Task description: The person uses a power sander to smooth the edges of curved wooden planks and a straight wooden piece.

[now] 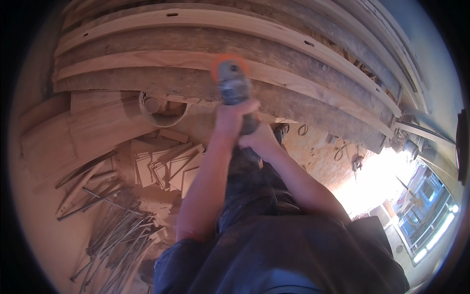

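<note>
Both my hands grip an angle grinder (234,89) with a grey head and an orange disc (215,67). My left hand (231,117) is wrapped round the body just behind the head. Lower down, my right hand (261,141) closes on the rear of the body. The disc lies over a long light wooden board (161,59); motion blur hides whether it touches. Another long board (205,17) with small slots lies farther back. Both boards rest on rough dark timber (117,78).
A round bucket (164,117) stands below the timber's near edge. Stacked wood offcuts (164,164) and a heap of thin rods (117,240) lie on the floor to the left. A cord (339,153) lies at the right, near a bright opening (369,183).
</note>
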